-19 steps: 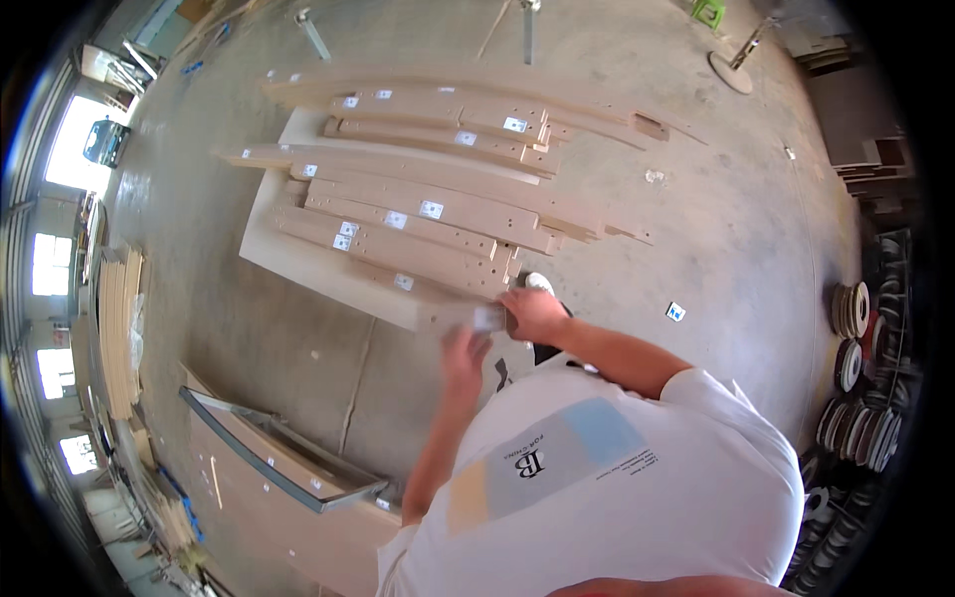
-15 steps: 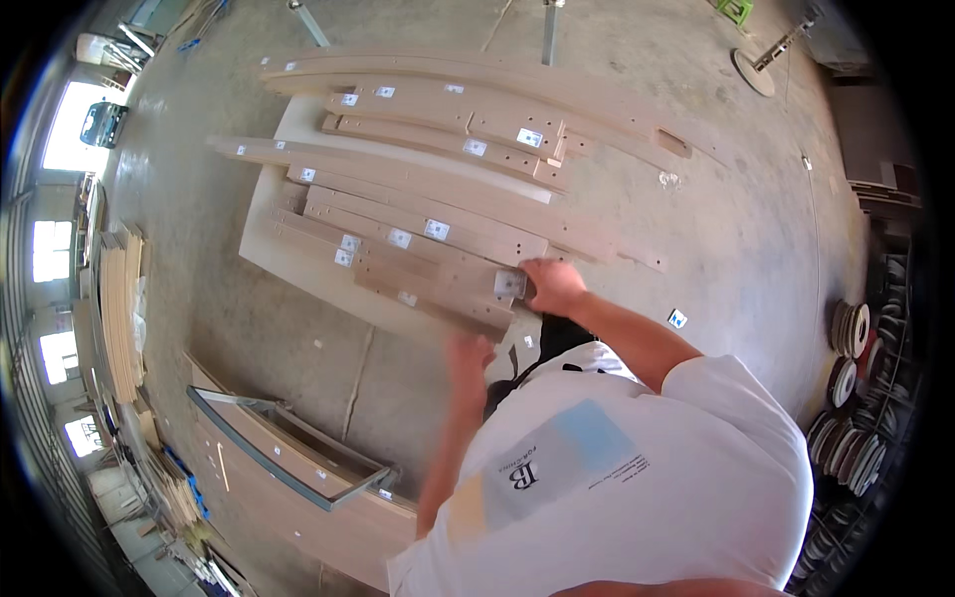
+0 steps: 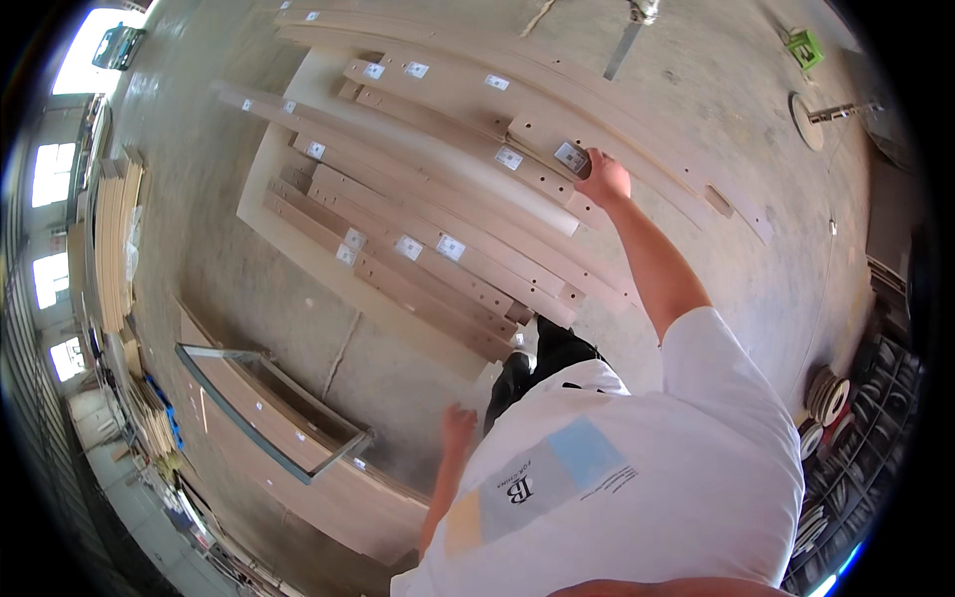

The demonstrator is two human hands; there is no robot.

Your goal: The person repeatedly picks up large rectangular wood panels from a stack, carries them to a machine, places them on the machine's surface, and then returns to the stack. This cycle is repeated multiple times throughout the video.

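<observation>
My right hand [image 3: 603, 179], upper centre of frame, has its fingers clamped on the end of a long pale wooden board [image 3: 468, 134] (smooth, drilled, white-labelled) lying among similar boards on the concrete floor [image 3: 716, 109]. My left hand [image 3: 458, 430], lower centre, hangs free, fingers loosely apart. An open metal-edged frame [image 3: 269, 418] lies lower left; I cannot tell its contents.

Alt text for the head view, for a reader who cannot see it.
A person's right hand reaches out to a long wooden board among labelled boards laid on a concrete floor; the left hand hangs free at their side.
</observation>
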